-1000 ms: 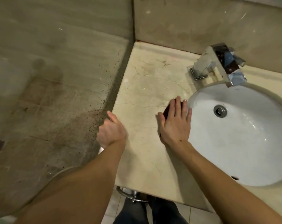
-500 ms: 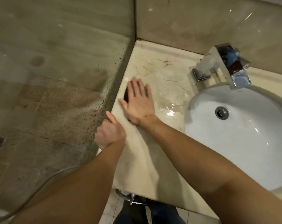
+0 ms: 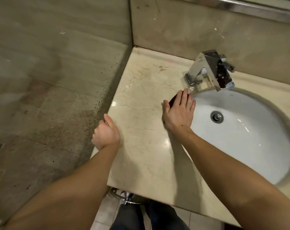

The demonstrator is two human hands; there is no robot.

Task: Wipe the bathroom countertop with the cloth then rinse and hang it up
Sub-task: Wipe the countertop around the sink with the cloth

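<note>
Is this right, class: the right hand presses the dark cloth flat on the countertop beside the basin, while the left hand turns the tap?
One detail is wrong. In the head view the left hand grips the countertop's left edge, far from the tap. The right hand does press the dark cloth flat beside the basin.

A cream marble countertop (image 3: 141, 146) carries a dark cloth (image 3: 172, 100), a chrome faucet (image 3: 210, 70) and a sunken white basin (image 3: 250, 146).

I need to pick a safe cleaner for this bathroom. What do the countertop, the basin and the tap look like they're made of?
Countertop: looks like polished cream marble or similar stone, with thin dark veins and glossy glare.
Basin: smooth glossy white, probably glazed ceramic.
Tap: mirror-bright metal, likely chrome-plated, reflecting its surroundings.
</note>
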